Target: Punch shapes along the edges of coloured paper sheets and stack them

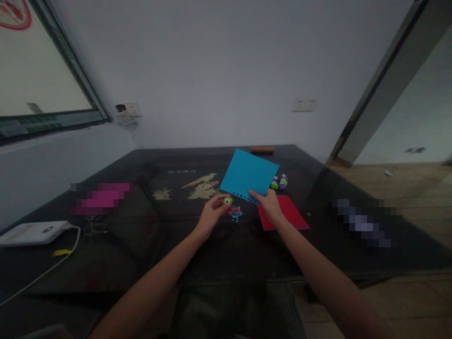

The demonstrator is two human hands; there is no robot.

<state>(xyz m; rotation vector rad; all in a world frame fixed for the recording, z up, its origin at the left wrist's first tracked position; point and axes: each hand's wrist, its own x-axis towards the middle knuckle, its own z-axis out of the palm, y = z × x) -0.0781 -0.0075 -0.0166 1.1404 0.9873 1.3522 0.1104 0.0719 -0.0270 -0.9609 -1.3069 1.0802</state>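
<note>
The left hand (211,213) pinches a small round yellow-green plastic craft punch (228,200) between thumb and fingertips, while the right hand (269,203) grips the near edge of a square sheet of bright blue paper (249,176), thumb on top and fingers closed beneath it. The sheet hangs just above the dark glass-topped table (148,245), at about one o'clock from the left hand, and a row of small cut-out holes runs along its near edge toward the punch. To do this well, in my judgement, the paper edge should slide fully and squarely into the punch slot, next to the last hole, with the sheet kept taut and level so the spacing stays even before pressing. The sheet is turned like a diamond, its far corner aiming toward twelve o'clock; the punched edge, the axis that matters, runs from about ten o'clock to four o'clock. Tiny blue and red paper bits (236,214) lie just under the punch. A red paper sheet (291,212) lies flat beneath the right hand, and several green and purple punches (279,182) sit at two o'clock.
</note>
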